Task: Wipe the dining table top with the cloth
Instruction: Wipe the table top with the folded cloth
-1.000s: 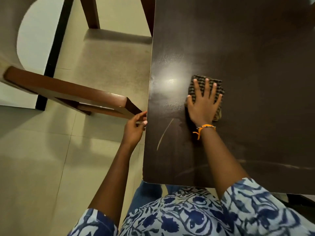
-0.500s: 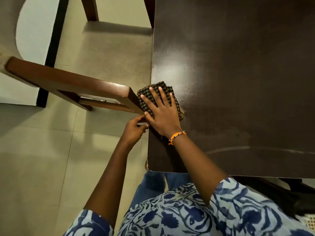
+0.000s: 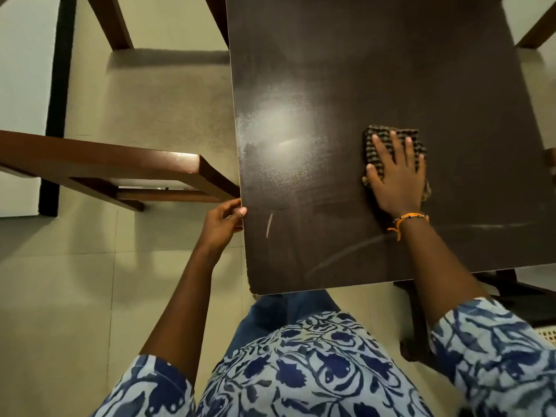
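On the tabletop: checked cloth lies toward the right side, flat on the dark surface.
Right hand: fingers straight and spread, pressing the cloth down.
Left hand: fingers curled round the tabletop's left edge, thumb on top.
Wrist: orange thread band.
Writing: none legible.

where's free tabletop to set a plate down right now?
Bare patches on the table top: the whole far half beyond the cloth, and the middle strip between the left edge and the cloth. Crowded: the right side, where the right hand presses the cloth flat, and the left edge near the corner, gripped by the left hand.
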`<state>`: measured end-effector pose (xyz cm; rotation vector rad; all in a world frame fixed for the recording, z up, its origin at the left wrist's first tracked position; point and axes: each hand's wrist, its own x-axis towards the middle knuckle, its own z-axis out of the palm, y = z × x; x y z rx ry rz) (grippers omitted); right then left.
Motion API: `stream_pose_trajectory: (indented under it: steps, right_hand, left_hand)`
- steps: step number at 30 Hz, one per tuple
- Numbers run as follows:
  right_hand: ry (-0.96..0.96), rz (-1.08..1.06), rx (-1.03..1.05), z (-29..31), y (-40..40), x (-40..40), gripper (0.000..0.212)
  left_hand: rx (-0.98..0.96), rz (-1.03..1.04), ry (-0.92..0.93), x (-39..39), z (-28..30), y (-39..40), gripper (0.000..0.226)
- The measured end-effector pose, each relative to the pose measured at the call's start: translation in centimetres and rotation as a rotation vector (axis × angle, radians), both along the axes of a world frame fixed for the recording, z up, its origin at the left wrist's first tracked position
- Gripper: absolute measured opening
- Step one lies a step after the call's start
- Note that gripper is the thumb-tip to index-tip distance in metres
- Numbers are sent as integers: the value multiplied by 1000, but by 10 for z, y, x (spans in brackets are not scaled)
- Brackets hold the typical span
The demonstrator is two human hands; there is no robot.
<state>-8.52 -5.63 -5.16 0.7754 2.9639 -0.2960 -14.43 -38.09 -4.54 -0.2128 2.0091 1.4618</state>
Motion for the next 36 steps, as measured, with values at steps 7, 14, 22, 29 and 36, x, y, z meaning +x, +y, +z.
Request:
stream_pose_trajectory:
  steps: [7,14,22,29,36]
  right_hand:
    - [5,-100,-29,-1,-76,-14,62]
    - [-26,252,-102,-4,-202,-34,66]
    - [-18,527,-82,-5,-190,-18,61]
    - [-10,184,-20,-3,-63,24,64]
    - [15,-201,-22,0,-24,39,61]
  left_hand:
    - [57,65,-138,0,1,0,36]
    - [51,40,-223,8,1,-13,36]
    - [58,160,-168,24,4,-5,33]
    - [31,212,-107,29,2,3,35]
    - [131,262,-237,30,3,1,36]
